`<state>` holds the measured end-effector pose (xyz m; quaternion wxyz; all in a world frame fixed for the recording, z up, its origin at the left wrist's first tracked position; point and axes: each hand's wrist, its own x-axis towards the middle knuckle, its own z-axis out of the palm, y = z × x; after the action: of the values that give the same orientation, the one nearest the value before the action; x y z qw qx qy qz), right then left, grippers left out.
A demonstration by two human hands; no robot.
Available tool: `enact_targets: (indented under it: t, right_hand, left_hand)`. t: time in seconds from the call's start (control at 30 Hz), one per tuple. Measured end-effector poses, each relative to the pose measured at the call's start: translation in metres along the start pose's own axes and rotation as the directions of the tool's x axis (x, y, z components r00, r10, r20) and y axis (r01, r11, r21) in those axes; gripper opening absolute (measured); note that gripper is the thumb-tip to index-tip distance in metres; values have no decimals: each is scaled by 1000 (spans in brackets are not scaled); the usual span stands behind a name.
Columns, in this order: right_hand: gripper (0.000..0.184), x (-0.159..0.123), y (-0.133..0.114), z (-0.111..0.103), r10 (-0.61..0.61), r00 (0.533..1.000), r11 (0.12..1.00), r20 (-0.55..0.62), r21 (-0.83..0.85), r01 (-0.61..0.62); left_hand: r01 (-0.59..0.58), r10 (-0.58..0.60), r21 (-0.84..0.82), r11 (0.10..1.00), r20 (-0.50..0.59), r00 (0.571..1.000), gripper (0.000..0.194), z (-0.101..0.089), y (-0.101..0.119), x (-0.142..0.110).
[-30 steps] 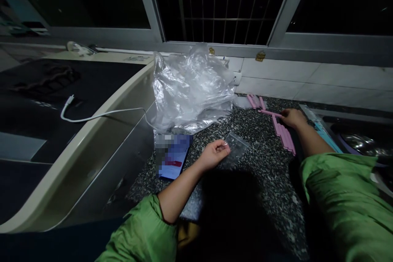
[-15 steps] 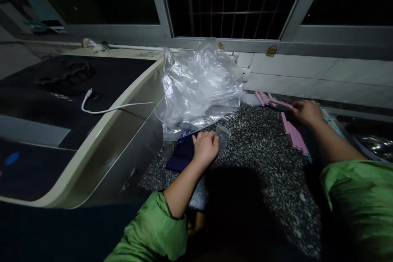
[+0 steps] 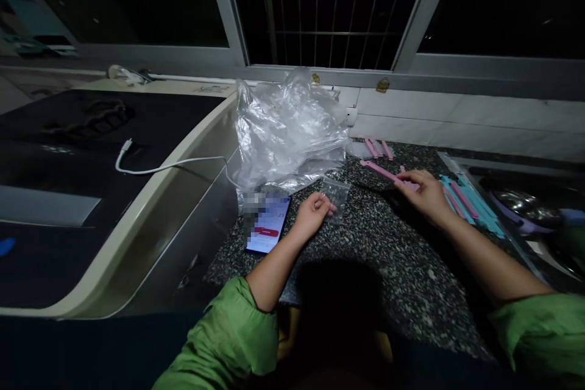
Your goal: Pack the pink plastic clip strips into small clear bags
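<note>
My right hand (image 3: 424,193) pinches a long, narrow pink bag clip (image 3: 378,169) near one end, its other end pointing left over the counter. More pink shows under those fingers, partly hidden. At the small clear zip bag (image 3: 337,190), my left hand (image 3: 314,214) has its fingers curled together on the bag's left side. A phone (image 3: 269,228) with a lit screen lies just left of that hand. To the right of my right hand lie several light-blue clips (image 3: 490,214) with pink clips (image 3: 464,198) among them. A few pink clips (image 3: 387,150) rest near the wall.
A large crumpled clear plastic bag (image 3: 292,134) stands at the back of the speckled counter (image 3: 365,237). On the left is a bulky appliance (image 3: 201,195) with a white cable (image 3: 178,161) across it. A sink area with a metal bowl (image 3: 525,207) is at right.
My right hand has moved left and nearer with a pink clip. My left hand has shifted from the phone's edge onto the zip bag. The phone screen has lit up. The view has turned slightly right.
</note>
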<state>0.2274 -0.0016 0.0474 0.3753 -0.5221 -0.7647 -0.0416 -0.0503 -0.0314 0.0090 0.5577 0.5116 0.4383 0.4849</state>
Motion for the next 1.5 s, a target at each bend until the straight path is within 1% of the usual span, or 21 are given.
enact_targets:
  t: [0.07,0.13,0.17,0.27,0.33,0.43,0.57,0.67,0.83,0.97,1.07,1.17,1.3,1.43,1.5]
  right_hand:
    - [19,-11,-16,-2,-14,1000,1000,-5,23,14]
    - [19,-21,-29,-2,-23,1000,999,-13,39,23]
    - [18,-26,-35,-2,-28,999,998,-16,49,29]
    - [17,-37,-47,3,-49,999,996,-13,78,50]
    - [16,-43,-54,7,-59,998,995,-9,84,60]
    - [14,-49,-63,14,-66,998,994,-11,91,66]
    - [13,-54,-73,19,-100,995,986,-24,128,102]
    - [12,-55,-79,20,-109,994,981,-21,161,111]
    - [13,-59,-85,22,-76,997,976,15,208,71]
    - [15,-62,-85,27,-40,997,957,70,289,18]
    - [18,-65,-84,31,11,991,931,132,360,-58]
    - [22,-66,-84,33,74,979,899,192,411,-149]
    - [28,-67,-85,32,150,949,847,278,458,-268]
    - [30,-67,-85,30,223,904,777,364,494,-390]
    - [31,-67,-85,30,244,885,742,396,512,-433]
  left_hand:
    - [47,-46,-68,997,19,999,11,1,0,-1]
    - [91,-90,-91,992,16,996,9,2,1,-2]
    - [111,-109,-101,989,19,994,11,2,2,-3]
    - [146,-140,-148,978,51,989,28,4,6,-5]
    - [163,-151,-173,971,78,985,35,4,8,-7]
    - [187,-171,-167,968,110,979,32,4,9,-8]
    - [167,-144,-160,973,148,978,14,3,6,-7]
    - [130,-102,-159,979,174,980,19,3,3,-6]
    - [72,-43,-156,985,178,983,22,6,2,-6]
    - [64,-40,-143,988,165,985,19,7,4,-8]
    - [43,-22,-135,990,153,988,19,7,7,-10]
    - [29,-3,-145,989,175,985,20,6,9,-11]
    - [34,-5,-145,989,192,981,22,5,10,-12]
    - [24,5,-141,990,203,979,24,5,11,-12]
    - [18,13,-151,988,205,979,26,4,11,-12]
